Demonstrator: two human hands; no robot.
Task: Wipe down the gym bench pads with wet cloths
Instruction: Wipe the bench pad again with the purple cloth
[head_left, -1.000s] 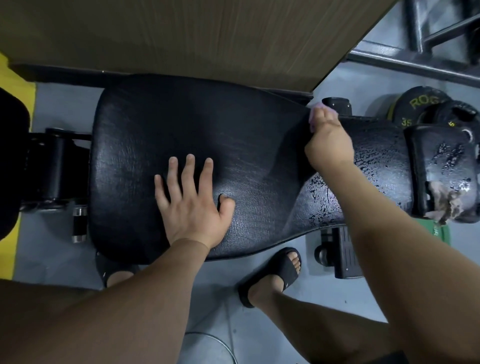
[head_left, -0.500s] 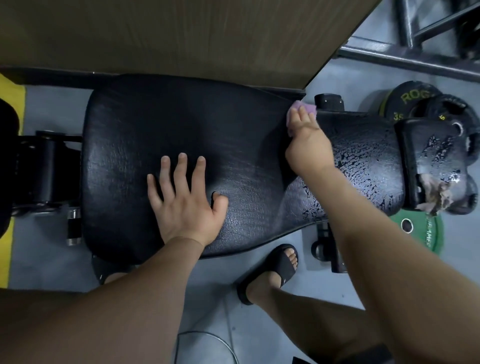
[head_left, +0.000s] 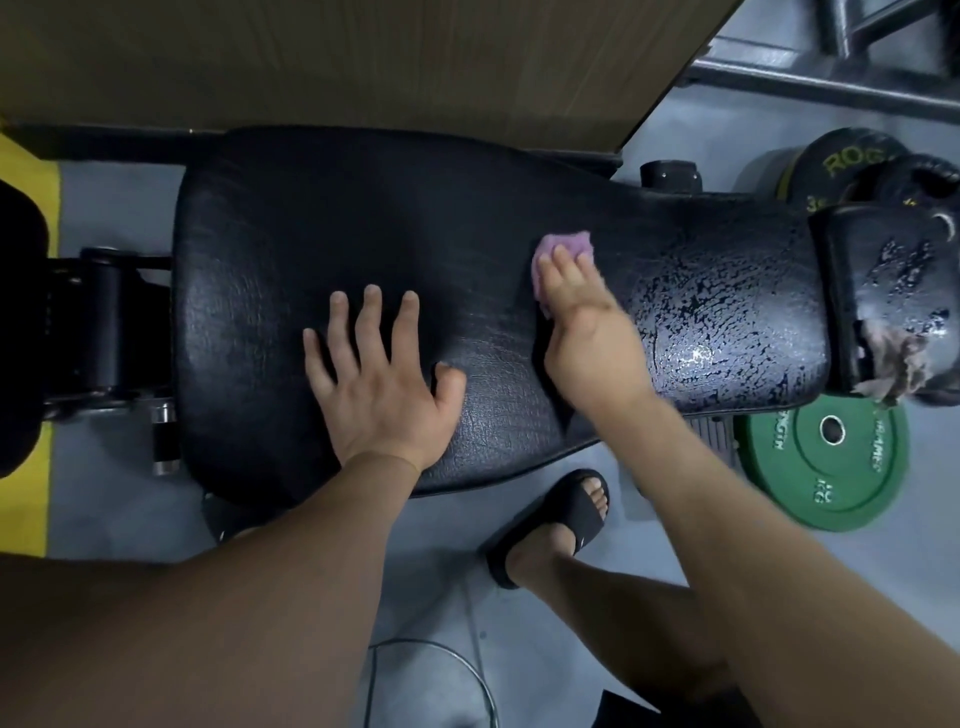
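Black pad (head_left: 311, 234): left hand (head_left: 382, 395) flat; right hand (head_left: 587, 332) presses cloth (head_left: 563, 243) mid-width.

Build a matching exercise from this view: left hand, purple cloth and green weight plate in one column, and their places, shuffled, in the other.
1. left hand
2. purple cloth
3. green weight plate

A. on the floor, beside the bench pad
B. flat on the pad's wide part
C. under the right hand, where the pad narrows

Pairs: 1-B, 2-C, 3-A
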